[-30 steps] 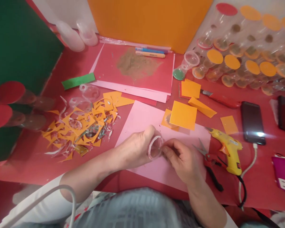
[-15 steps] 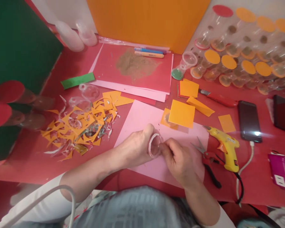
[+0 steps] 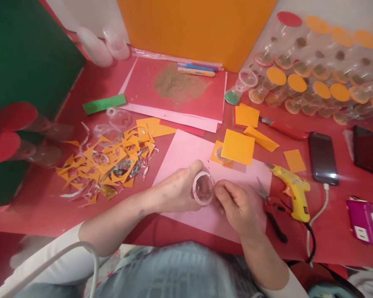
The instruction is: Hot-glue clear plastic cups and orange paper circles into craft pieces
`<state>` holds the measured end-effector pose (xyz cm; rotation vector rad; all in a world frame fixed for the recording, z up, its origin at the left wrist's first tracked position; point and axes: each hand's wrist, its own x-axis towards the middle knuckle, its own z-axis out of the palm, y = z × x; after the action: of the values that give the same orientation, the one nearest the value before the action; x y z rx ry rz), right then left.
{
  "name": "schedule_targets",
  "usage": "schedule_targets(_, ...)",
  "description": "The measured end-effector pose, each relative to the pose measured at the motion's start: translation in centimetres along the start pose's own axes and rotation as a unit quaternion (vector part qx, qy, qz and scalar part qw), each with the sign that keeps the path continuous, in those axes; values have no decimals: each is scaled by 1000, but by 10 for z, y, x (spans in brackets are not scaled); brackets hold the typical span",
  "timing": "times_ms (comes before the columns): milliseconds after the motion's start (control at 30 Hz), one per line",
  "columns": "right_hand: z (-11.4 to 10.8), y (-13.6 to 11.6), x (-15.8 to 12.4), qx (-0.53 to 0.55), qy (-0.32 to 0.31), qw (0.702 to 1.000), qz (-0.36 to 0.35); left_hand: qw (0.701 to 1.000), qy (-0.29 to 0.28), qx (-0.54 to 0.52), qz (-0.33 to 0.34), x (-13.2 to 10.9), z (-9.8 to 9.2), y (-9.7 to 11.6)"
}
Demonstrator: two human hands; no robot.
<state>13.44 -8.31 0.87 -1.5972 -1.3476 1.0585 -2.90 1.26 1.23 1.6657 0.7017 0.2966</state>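
My left hand [image 3: 183,188] is wrapped round a clear plastic bottle piece [image 3: 204,189], its round cut mouth tipped up toward me with a whitish rim. Just right of that rim is my right hand [image 3: 236,203], thumb and fingertips pinched together; whether anything small is between them is hidden. Both hands are over a pink paper sheet [image 3: 180,157]. Beyond them on the sheet are a square of orange card [image 3: 238,147] and another orange piece partly under it. To the right lie red-handled scissors [image 3: 275,203] and a yellow glue gun [image 3: 294,190].
Orange paper scraps [image 3: 112,161] are heaped at left. Brown sand [image 3: 180,82] lies on red sheets behind, near two markers [image 3: 195,70]. Clear bottle shapes with orange discs [image 3: 321,90] stand at back right. A red cutter [image 3: 286,128] and a charging phone [image 3: 323,157] lie at right.
The bottle piece has turned so its mouth faces me more. My right hand's fingertips have drawn back from inside the rim to just right of it.
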Motion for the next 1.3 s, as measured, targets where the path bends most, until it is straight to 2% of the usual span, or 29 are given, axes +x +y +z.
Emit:
schedule_targets(100,2,2,0,-20,35,999,-1,1000,19,14,-18,0,1,2)
schedule_targets(233,4,5,0,-76,52,994,-50,998,47,36,-30,-2,4,5)
schedule_targets(400,5,6,-1,-153,73,981,-95,998,48,35,-28,-3,6,4)
schedule_targets(500,4,5,-1,-163,62,979,-106,999,35,35,-22,-2,5,1)
schedule_targets(633,0,0,-1,-111,17,991,-79,1000,-9,2,2,0,1,-3)
schedule_targets(800,-1,-2,0,19,-38,999,-5,998,-38,-39,11,0,-3,-5)
schedule_targets(900,0,0,0,60,-43,997,32,997,-47,-64,6,-1,-3,-4)
schedule_targets(1000,1,2,0,57,-20,997,42,997,-36,-73,-13,-1,-3,-1)
schedule_targets(1133,1,3,1,-2,28,1000,8,999,-5,-25,-22,-1,-3,0)
schedule_targets(1300,5,6,2,-93,38,993,-61,1000,16,15,-18,1,-1,-6)
